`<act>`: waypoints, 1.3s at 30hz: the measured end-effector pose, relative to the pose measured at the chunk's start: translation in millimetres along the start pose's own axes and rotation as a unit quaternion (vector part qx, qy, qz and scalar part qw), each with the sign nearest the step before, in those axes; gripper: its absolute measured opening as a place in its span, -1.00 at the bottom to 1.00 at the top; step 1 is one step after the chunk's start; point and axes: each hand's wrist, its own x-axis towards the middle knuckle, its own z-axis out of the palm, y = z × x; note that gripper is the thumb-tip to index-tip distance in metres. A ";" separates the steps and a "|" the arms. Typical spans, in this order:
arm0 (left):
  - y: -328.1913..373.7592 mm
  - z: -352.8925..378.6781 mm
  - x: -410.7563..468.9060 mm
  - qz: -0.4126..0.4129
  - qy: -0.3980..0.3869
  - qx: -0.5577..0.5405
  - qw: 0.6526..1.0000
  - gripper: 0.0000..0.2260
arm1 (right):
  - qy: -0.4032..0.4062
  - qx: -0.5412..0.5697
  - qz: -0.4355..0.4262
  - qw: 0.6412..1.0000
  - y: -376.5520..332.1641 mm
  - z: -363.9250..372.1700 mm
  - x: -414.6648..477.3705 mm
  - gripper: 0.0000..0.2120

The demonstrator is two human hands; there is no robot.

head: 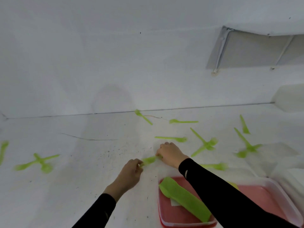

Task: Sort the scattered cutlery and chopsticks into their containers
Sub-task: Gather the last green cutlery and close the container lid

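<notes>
Several green plastic spoons and forks lie scattered over a white surface point(98, 162). My left hand point(130, 173) and my right hand point(169, 153) each pinch one end of a blurred green cutlery piece point(148, 160) held between them, just above the surface. A red tray point(263, 196) with a clear rim sits at the lower right, under my right forearm, holding a stack of green cutlery point(182, 196). Loose pieces lie beyond my hands, such as a spoon point(172, 138) and a crossed pair point(204, 143).
Another crossed pair point(37, 162) lies at the far left. More green pieces point(246, 145) sit at the right beside a white container point(287, 162). A white wall rises behind the surface, with a grey recess point(246, 50) at the upper right.
</notes>
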 end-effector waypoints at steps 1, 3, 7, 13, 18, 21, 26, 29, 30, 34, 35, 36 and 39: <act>2.3 -4.6 5.4 0.011 0.026 -0.001 1.000 -0.84 | 0.004 0.007 -0.002 1.000 0.9 1.8 2.3 -0.71; 13.0 -13.7 23.2 0.001 0.068 -0.046 0.997 -0.85 | 0.022 0.064 0.007 0.998 8.5 -0.7 2.9 -0.76; 61.1 -32.2 59.5 -0.042 0.160 -0.213 0.963 -0.79 | 0.113 0.301 0.074 0.944 34.6 -24.1 -8.3 -0.82; 137.0 -27.0 105.9 -0.128 0.227 -0.351 0.899 -0.72 | 0.198 0.459 0.098 0.861 72.6 -62.4 -33.6 -0.85; 202.1 11.6 132.5 -0.090 0.141 -0.400 0.901 -0.74 | 0.195 0.478 0.070 0.853 111.9 -76.6 -59.4 -0.78; 230.5 31.8 143.4 -0.059 0.144 -0.448 0.880 -0.85 | 0.183 0.490 0.067 0.850 142.5 -74.0 -73.0 -0.77; 249.0 51.2 154.5 -0.036 0.126 -0.461 0.878 -0.84 | 0.186 0.426 0.116 0.878 223.9 -62.6 -99.1 -0.82; 251.5 63.8 159.4 -0.030 0.110 -0.437 0.892 -0.87 | 0.092 0.312 0.163 0.932 273.4 -54.0 -116.9 -0.74; 254.4 71.1 162.2 -0.035 0.111 -0.417 0.902 -0.88 | 0.038 0.278 0.169 0.945 286.9 -50.4 -122.2 -0.70; 270.4 98.7 170.3 -0.068 0.069 -0.327 0.940 -0.77 | -0.110 0.196 0.158 0.962 306.8 -34.1 -136.6 -0.58; 274.8 104.1 171.1 -0.082 0.045 -0.320 0.943 -0.73 | -0.126 0.178 0.154 0.964 306.8 -29.7 -137.9 -0.57; 279.3 110.3 172.9 -0.089 0.023 -0.317 0.944 -0.72 | -0.141 0.156 0.152 0.966 307.3 -25.1 -138.8 -0.56; 292.2 119.4 175.0 -0.054 -0.021 -0.317 0.947 -0.77 | -0.162 0.068 0.143 0.974 306.6 -14.9 -139.2 -0.69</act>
